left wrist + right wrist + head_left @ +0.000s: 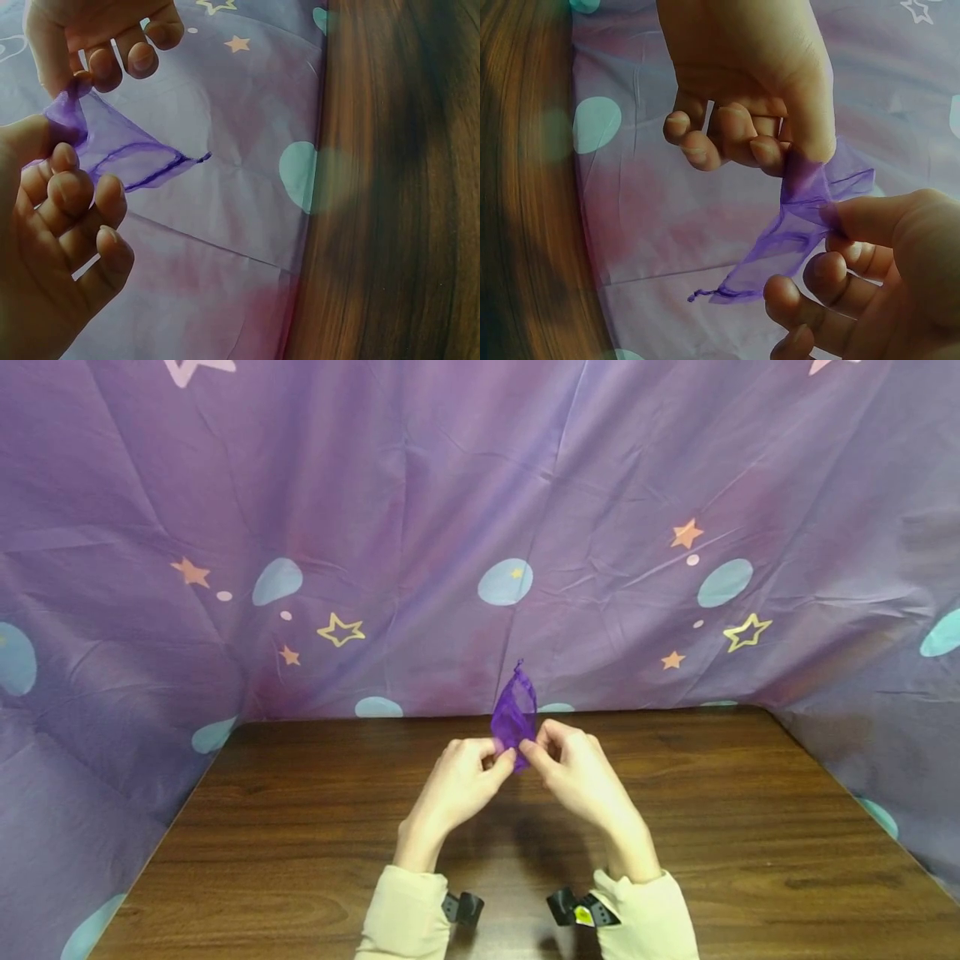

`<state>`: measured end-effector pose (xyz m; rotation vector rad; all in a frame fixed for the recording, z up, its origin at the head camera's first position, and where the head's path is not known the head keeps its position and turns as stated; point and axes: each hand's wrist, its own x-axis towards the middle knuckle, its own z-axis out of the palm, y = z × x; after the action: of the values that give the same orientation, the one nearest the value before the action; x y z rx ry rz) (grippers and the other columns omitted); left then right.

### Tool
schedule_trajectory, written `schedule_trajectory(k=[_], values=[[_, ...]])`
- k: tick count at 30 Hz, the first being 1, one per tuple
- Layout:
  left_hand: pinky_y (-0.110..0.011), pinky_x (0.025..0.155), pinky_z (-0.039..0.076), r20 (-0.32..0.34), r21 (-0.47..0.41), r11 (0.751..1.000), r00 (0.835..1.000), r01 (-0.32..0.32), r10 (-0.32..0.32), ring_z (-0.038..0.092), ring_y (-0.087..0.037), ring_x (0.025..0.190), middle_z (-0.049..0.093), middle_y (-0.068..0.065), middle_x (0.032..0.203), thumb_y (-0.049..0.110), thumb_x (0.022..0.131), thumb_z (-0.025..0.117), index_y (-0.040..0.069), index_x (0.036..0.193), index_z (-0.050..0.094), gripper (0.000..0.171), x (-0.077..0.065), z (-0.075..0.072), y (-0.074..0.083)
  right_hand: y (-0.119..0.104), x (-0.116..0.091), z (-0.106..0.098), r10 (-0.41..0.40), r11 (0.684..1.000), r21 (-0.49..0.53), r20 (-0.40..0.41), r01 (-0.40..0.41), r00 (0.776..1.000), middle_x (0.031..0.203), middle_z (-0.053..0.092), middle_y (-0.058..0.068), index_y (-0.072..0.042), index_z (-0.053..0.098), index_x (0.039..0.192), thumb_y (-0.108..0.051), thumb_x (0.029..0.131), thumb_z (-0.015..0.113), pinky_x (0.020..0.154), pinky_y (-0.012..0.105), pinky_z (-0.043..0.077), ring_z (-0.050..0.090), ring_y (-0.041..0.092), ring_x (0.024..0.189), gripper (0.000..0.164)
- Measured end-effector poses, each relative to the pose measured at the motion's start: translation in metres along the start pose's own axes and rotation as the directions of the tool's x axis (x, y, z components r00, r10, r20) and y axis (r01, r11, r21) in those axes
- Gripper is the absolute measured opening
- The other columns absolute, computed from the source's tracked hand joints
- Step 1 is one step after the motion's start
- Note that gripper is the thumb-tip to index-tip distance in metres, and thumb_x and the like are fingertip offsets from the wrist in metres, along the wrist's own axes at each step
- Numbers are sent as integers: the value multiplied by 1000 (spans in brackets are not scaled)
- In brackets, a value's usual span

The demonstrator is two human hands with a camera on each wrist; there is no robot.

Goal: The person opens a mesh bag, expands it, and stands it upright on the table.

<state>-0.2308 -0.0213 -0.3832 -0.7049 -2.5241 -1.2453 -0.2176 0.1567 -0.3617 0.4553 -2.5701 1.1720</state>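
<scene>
Purple, sheer: counted one pouch [516, 703], pinched by fingers [71, 191] of one left hand [461, 783] and one right hand [587, 777] (both grasping), held above one wooden table [300, 835], corded tip [180, 157] pointing away.

In the head view, the lower part of the purple pouch [516, 703] is partly hidden behind the pinching fingertips of the left hand [459, 783] and right hand [587, 775], whose other fingers are mostly out of sight. The pouch's tip is perhaps a knot, but too small there to tell. The bottom edge cuts off both pale sleeves [408, 914] and the tabletop [292, 868]; markings on the yellow label [583, 916], lower centre, are too small to read. The top edge crops a star [180, 377] at upper left. In both wrist views, thumbs cover the pinched fabric, and the frame edges cut both hands.
</scene>
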Motion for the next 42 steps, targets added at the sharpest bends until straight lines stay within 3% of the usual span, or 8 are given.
schedule_trajectory(k=[10, 13, 18, 22, 25, 32, 37, 42], values=[[-25, 43, 29, -87, 38, 998, 996, 39, -36, 33, -5, 46, 36, 12, 50, 23, 91, 60, 19, 58, 48, 36, 0, 0, 1, 0, 0, 1, 37, 999, -5, -28, -38, 999, 54, 44, -4, -14, 49, 67, -17, 93, 64, 44, 30, 35, 40, 12, 47, 30], [-26, 44, 31, -44, -4, 999, 999, 32, -33, 35, -5, 46, 39, 10, 52, 30, 96, 57, 19, 66, 57, 32, 0, 0, 1, -1, 1, 0, 38, 999, -15, -43, -39, 998, 55, 42, -4, -15, 49, 67, -16, 93, 64, 45, 31, 34, 40, 13, 49, 30], [-27, 48, 41, 105, -133, 990, 994, 37, -23, 53, -7, 49, 58, 0, 58, 44, 100, 50, 19, 84, 65, 33, -1, 0, 2, -1, 2, 1, 30, 999, -13, -43, -30, 999, 57, 44, -4, -14, 49, 68, -15, 92, 64, 44, 29, 33, 40, 12, 49, 28], [-27, 49, 46, 158, -185, 983, 987, 18, 12, 59, -10, 53, 62, -4, 64, 34, 101, 53, 18, 84, 63, 25, -1, 1, 3, 1, 1, 1, 29, 1000, -6, -51, -30, 998, 57, 45, -4, -14, 49, 68, -14, 92, 64, 43, 29, 33, 41, 12, 49, 28], [-27, 48, 46, 141, -207, 978, 990, 9, 21, 58, -10, 53, 61, -4, 65, 24, 100, 55, 17, 84, 64, 20, 0, 1, 4, 1, 1, 1, 35, 999, 6, -55, -35, 998, 57, 46, -3, -14, 49, 69, -15, 93, 64, 42, 28, 33, 41, 12, 48, 28], [-26, 48, 45, 50, -263, 965, 999, 19, -6, 60, -19, 54, 60, 0, 66, 24, 101, 53, 10, 80, 65, 28, 2, 3, 3, 0, 0, 0, 58, 998, 29, -45, -57, 997, 55, 50, -2, -13, 48, 69, -16, 95, 61, 42, 29, 35, 45, 14, 46, 29], [-27, 46, 41, -35, -239, 970, 998, 44, -54, 59, -17, 50, 55, 2, 55, 30, 103, 51, 13, 71, 57, 37, 2, 3, 2, -2, 0, 0, 63, 996, 60, -42, -61, 997, 54, 52, -1, -12, 48, 70, -16, 95, 60, 43, 29, 38, 51, 15, 46, 28], [-28, 47, 42, -68, -201, 978, 995, 57, -72, 60, -16, 50, 55, 3, 54, 31, 103, 50, 13, 71, 58, 38, 2, 2, 2, -2, 1, 0, 54, 997, 65, -46, -51, 997, 55, 51, -1, -13, 48, 70, -17, 95, 60, 43, 29, 37, 49, 13, 47, 28]])
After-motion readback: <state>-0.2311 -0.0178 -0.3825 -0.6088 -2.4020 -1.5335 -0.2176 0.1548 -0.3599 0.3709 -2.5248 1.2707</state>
